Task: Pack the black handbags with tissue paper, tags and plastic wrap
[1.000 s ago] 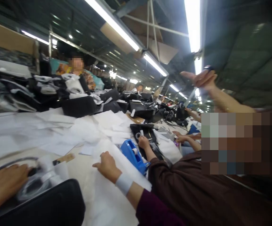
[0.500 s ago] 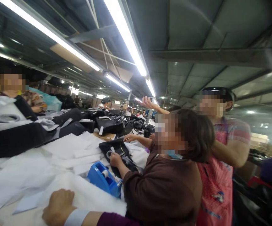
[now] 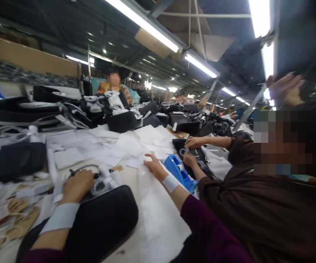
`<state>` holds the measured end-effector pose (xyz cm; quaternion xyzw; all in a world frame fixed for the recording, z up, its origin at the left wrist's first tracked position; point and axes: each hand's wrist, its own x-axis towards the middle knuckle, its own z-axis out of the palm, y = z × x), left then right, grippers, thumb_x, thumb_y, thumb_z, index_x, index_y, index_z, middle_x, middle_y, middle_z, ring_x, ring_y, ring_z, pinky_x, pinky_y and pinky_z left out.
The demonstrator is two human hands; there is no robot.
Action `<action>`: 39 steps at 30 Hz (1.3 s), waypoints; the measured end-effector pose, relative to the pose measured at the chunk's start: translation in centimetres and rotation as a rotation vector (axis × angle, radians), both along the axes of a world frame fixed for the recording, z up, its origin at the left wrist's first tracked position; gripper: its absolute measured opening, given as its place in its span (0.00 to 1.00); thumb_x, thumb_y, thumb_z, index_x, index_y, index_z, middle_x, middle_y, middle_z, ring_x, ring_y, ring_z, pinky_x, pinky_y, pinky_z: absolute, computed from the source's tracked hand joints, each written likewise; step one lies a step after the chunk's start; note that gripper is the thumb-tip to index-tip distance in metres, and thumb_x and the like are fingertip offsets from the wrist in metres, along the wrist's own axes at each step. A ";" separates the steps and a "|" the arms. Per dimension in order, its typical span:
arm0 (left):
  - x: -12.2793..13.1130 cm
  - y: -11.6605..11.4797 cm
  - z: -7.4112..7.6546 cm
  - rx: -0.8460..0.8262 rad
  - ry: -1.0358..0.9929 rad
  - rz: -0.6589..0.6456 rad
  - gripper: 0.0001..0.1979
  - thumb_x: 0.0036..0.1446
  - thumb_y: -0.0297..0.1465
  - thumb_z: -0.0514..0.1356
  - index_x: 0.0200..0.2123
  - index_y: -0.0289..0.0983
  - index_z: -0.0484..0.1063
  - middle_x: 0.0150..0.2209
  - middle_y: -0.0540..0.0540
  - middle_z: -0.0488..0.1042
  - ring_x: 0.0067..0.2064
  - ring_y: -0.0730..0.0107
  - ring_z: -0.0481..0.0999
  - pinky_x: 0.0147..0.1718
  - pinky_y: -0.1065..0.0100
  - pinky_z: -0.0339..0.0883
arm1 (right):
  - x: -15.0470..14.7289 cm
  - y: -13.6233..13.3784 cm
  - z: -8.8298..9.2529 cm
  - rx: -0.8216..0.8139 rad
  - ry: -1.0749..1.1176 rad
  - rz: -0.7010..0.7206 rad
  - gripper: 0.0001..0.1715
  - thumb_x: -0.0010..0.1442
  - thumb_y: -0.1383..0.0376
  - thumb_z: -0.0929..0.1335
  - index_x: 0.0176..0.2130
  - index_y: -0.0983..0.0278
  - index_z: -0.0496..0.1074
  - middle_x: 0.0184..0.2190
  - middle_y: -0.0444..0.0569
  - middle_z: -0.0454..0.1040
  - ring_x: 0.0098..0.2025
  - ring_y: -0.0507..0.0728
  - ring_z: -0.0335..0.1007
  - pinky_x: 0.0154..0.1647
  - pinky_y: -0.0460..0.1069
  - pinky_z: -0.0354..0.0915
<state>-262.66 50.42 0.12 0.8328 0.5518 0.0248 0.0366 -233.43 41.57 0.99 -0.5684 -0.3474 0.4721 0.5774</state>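
Observation:
A black handbag (image 3: 106, 212) lies in front of me, its flat rounded side facing up and its handle partly wrapped in pale material. My left hand (image 3: 78, 185) curls over the bag's far edge by the handle, its fingertips hidden. Over the top end of a large white sheet (image 3: 160, 215), my right hand (image 3: 155, 168) has its fingers apart; whether they touch the sheet is unclear. Just right of that hand stands a blue tape dispenser (image 3: 178, 171). Both my wrists carry pale bands.
A co-worker in a brown top (image 3: 256, 212) sits close at my right, both hands on another black bag (image 3: 180, 144). White paper sheets (image 3: 106, 146) cover the table's middle. Black bags (image 3: 122, 121) pile up behind. Loose tan and white pieces (image 3: 15, 212) lie at left.
My view has swung left and lower, bringing my left hand and the black handbag into sight. My right hand has gone from a loose fist to fingers apart, reaching farther forward.

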 end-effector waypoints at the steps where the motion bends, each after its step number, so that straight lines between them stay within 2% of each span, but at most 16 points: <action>1: -0.4 0.1 -0.2 -0.002 0.023 0.011 0.15 0.65 0.32 0.49 0.42 0.31 0.74 0.46 0.35 0.75 0.51 0.51 0.73 0.47 0.52 0.67 | 0.5 -0.3 0.0 0.000 0.039 0.038 0.28 0.52 0.67 0.70 0.52 0.63 0.62 0.23 0.38 0.67 0.22 0.48 0.64 0.25 0.44 0.65; 4: 0.1 0.3 -0.7 0.012 0.052 0.004 0.19 0.64 0.32 0.45 0.44 0.31 0.73 0.48 0.32 0.74 0.53 0.46 0.72 0.46 0.52 0.67 | 1.5 -2.3 0.6 0.004 0.135 0.163 0.24 0.51 0.69 0.69 0.49 0.65 0.67 0.27 0.43 0.71 0.27 0.50 0.69 0.33 0.48 0.69; 6: 0.5 0.4 -0.8 0.019 0.057 0.001 0.21 0.64 0.33 0.43 0.45 0.30 0.73 0.49 0.31 0.73 0.53 0.44 0.71 0.46 0.51 0.66 | 1.4 -3.8 1.0 0.046 0.174 0.286 0.27 0.48 0.71 0.70 0.50 0.65 0.69 0.35 0.48 0.75 0.35 0.53 0.72 0.41 0.51 0.70; 9: 0.6 0.3 -0.7 0.020 0.064 0.008 0.22 0.64 0.33 0.42 0.45 0.30 0.73 0.50 0.31 0.73 0.52 0.44 0.71 0.45 0.51 0.66 | 0.5 -5.5 0.6 0.156 0.044 0.471 0.32 0.47 0.75 0.67 0.53 0.64 0.68 0.45 0.52 0.75 0.46 0.56 0.71 0.50 0.54 0.67; 11: 0.5 0.2 -0.6 0.019 0.069 0.016 0.22 0.64 0.33 0.42 0.45 0.31 0.73 0.49 0.31 0.73 0.52 0.45 0.71 0.45 0.52 0.67 | -0.3 -6.1 -0.2 0.238 -0.257 0.481 0.35 0.48 0.77 0.63 0.55 0.62 0.67 0.43 0.49 0.75 0.45 0.55 0.71 0.51 0.55 0.66; 14: 0.5 0.0 -0.3 0.018 0.080 0.021 0.22 0.63 0.33 0.42 0.46 0.31 0.73 0.49 0.31 0.74 0.52 0.47 0.72 0.46 0.53 0.66 | -1.4 -6.2 -1.4 0.335 -0.851 0.388 0.43 0.49 0.82 0.59 0.61 0.58 0.61 0.42 0.48 0.72 0.43 0.53 0.68 0.50 0.53 0.66; 17: 0.6 -0.2 -0.2 0.017 0.092 0.023 0.22 0.63 0.33 0.42 0.46 0.31 0.72 0.49 0.32 0.73 0.52 0.47 0.72 0.46 0.53 0.67 | -2.6 -5.2 -2.0 0.340 -1.365 0.262 0.48 0.52 0.82 0.61 0.66 0.53 0.53 0.51 0.54 0.65 0.51 0.59 0.63 0.52 0.56 0.64; 20: 0.6 -0.5 0.0 0.031 0.105 0.028 0.22 0.64 0.32 0.41 0.46 0.32 0.72 0.50 0.33 0.73 0.53 0.49 0.71 0.46 0.55 0.67 | -3.8 -3.5 -2.5 0.406 -1.620 0.245 0.49 0.53 0.80 0.65 0.66 0.50 0.52 0.63 0.58 0.53 0.61 0.65 0.53 0.57 0.62 0.58; 22: 0.6 -0.8 0.2 0.041 0.112 0.038 0.21 0.64 0.31 0.42 0.46 0.32 0.72 0.49 0.34 0.73 0.53 0.51 0.72 0.46 0.56 0.67 | -4.3 -2.6 -2.9 0.523 -1.649 0.320 0.41 0.54 0.78 0.66 0.63 0.53 0.59 0.67 0.57 0.47 0.65 0.67 0.47 0.59 0.64 0.54; 23: 0.5 -1.0 0.3 0.047 0.112 0.043 0.20 0.64 0.30 0.43 0.45 0.32 0.73 0.49 0.34 0.74 0.53 0.51 0.72 0.45 0.56 0.67 | -4.4 -2.2 -3.1 0.591 -1.640 0.366 0.35 0.55 0.76 0.66 0.59 0.54 0.64 0.67 0.55 0.49 0.66 0.66 0.46 0.60 0.64 0.53; 25: 0.5 -1.3 0.4 0.061 0.106 0.049 0.19 0.64 0.30 0.44 0.44 0.32 0.73 0.48 0.35 0.75 0.52 0.53 0.73 0.45 0.58 0.67 | -4.3 -2.0 -3.3 0.705 -1.596 0.450 0.20 0.58 0.71 0.67 0.49 0.57 0.71 0.65 0.52 0.56 0.66 0.64 0.47 0.61 0.62 0.53; 28: 0.4 -1.4 0.4 0.084 0.085 0.053 0.19 0.64 0.29 0.44 0.44 0.32 0.73 0.47 0.35 0.75 0.51 0.53 0.73 0.46 0.58 0.67 | -3.5 -3.2 -2.7 0.763 -1.474 0.489 0.06 0.59 0.68 0.65 0.37 0.59 0.71 0.58 0.48 0.68 0.65 0.60 0.53 0.62 0.60 0.54; 32: 0.3 -1.4 0.3 0.089 0.053 0.056 0.19 0.63 0.28 0.44 0.44 0.32 0.74 0.47 0.35 0.75 0.51 0.52 0.73 0.47 0.57 0.67 | -2.4 -6.9 -1.1 0.712 -1.254 0.520 0.10 0.57 0.73 0.61 0.33 0.59 0.66 0.43 0.45 0.76 0.57 0.56 0.66 0.63 0.59 0.55; 35: 0.2 -1.7 0.3 0.080 0.032 0.061 0.19 0.63 0.27 0.45 0.45 0.31 0.74 0.48 0.34 0.74 0.53 0.51 0.71 0.48 0.57 0.66 | -1.8 -9.1 -1.0 0.701 -1.193 0.550 0.13 0.59 0.72 0.58 0.36 0.56 0.66 0.32 0.45 0.76 0.42 0.55 0.75 0.63 0.61 0.56; 37: 0.2 -2.1 0.4 0.070 0.019 0.066 0.19 0.63 0.27 0.45 0.46 0.30 0.73 0.49 0.32 0.73 0.54 0.52 0.70 0.50 0.57 0.65 | -1.3 -9.5 -1.6 0.728 -1.243 0.570 0.16 0.62 0.71 0.58 0.39 0.53 0.68 0.26 0.44 0.74 0.32 0.55 0.75 0.60 0.61 0.61; 39: 0.2 -2.3 0.4 0.056 0.009 0.081 0.19 0.64 0.29 0.45 0.47 0.30 0.73 0.49 0.31 0.73 0.55 0.52 0.70 0.50 0.57 0.65 | -0.9 -9.5 -2.2 0.800 -1.322 0.632 0.17 0.63 0.70 0.60 0.41 0.50 0.71 0.23 0.44 0.73 0.27 0.55 0.73 0.57 0.60 0.66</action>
